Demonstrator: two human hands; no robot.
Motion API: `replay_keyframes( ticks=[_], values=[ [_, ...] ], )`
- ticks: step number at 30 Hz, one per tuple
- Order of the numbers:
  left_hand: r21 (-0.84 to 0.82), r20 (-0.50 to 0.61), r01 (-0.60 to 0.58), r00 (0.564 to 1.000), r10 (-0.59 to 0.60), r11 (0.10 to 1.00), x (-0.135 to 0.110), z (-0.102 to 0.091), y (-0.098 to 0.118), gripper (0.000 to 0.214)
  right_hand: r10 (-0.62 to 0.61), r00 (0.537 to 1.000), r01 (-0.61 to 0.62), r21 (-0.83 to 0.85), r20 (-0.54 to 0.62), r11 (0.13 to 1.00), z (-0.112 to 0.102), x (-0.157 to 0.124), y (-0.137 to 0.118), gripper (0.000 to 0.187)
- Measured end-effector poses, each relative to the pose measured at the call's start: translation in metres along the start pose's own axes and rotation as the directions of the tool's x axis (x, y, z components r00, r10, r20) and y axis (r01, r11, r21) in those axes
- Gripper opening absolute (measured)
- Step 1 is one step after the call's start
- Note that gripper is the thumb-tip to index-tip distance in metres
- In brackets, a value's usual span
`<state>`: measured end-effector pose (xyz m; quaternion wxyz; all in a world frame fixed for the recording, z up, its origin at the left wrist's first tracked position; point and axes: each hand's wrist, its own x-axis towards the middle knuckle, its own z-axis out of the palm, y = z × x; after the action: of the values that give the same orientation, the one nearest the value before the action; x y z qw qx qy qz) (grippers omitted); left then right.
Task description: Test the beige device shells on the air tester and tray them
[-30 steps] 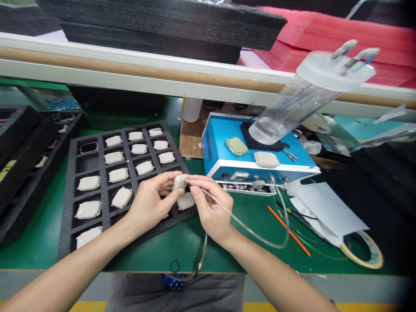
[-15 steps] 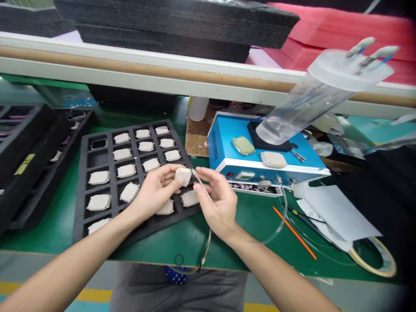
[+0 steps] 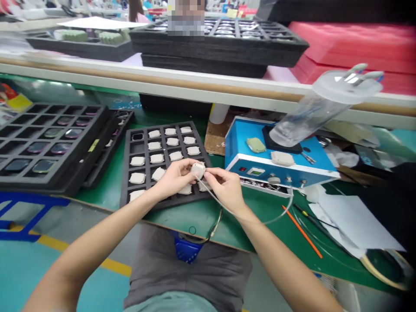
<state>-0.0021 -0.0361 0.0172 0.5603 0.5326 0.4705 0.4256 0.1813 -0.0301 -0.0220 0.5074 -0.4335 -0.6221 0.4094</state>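
Note:
My left hand (image 3: 173,177) is closed, thumb and fingers pinching a small beige watch-case-like part (image 3: 198,169) by its left side. From the right, my right hand (image 3: 227,188) has its thumb and fingertips pinched together at that part's edge. A thin clear tube (image 3: 238,216) crosses in front of my right hand, its near end by the part's lower left; whether my fingers also grip it is hidden. Beneath both hands lies a black foam tray (image 3: 125,173) whose pockets hold several similar beige parts (image 3: 137,178).
A blue machine (image 3: 240,138), with a green part (image 3: 256,145) and a beige part (image 3: 282,158) on top, stands right of the tray. A clear cylinder (image 3: 299,117) leans above it. Stacked foam trays (image 3: 68,184) lie left; an orange stick (image 3: 302,232) and tape roll (image 3: 383,273) right.
The head view has tilted up and left, showing more trays behind and at left. My right fingertips now meet the part's edge; the slim tip seen between them before now shows near its lower left.

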Motion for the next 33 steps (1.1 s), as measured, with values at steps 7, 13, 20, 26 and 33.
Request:
replay_keyframes(
  ticks=[7,13,20,26,33],
  values=[
    [-0.04,-0.182,-0.004,0.983,-0.004,0.999,-0.069,-0.007,-0.011,0.03,0.047,0.954,-0.021,-0.09,0.297,0.996,0.024,-0.017,-0.017,0.023],
    [0.07,-0.411,0.01,0.911,0.02,0.998,-0.109,-0.024,-0.026,0.023,0.136,0.939,-0.073,-0.202,0.316,0.977,0.056,-0.014,-0.027,0.02],
    [-0.02,-0.585,-0.064,0.81,0.041,0.998,-0.096,-0.122,-0.02,0.036,0.32,0.844,-0.144,-0.393,0.43,0.908,0.068,0.024,-0.016,0.015],
    [0.696,-0.427,0.206,0.889,0.166,0.688,-0.034,-0.175,-0.01,0.02,0.41,0.77,-0.166,-0.468,0.489,0.868,0.071,0.042,-0.014,0.013],
    [0.852,-0.222,0.2,0.975,-0.012,0.483,-0.01,-0.188,-0.006,0.021,0.398,0.846,-0.366,-0.157,0.355,0.917,0.059,0.029,-0.011,0.032]
  ],
)
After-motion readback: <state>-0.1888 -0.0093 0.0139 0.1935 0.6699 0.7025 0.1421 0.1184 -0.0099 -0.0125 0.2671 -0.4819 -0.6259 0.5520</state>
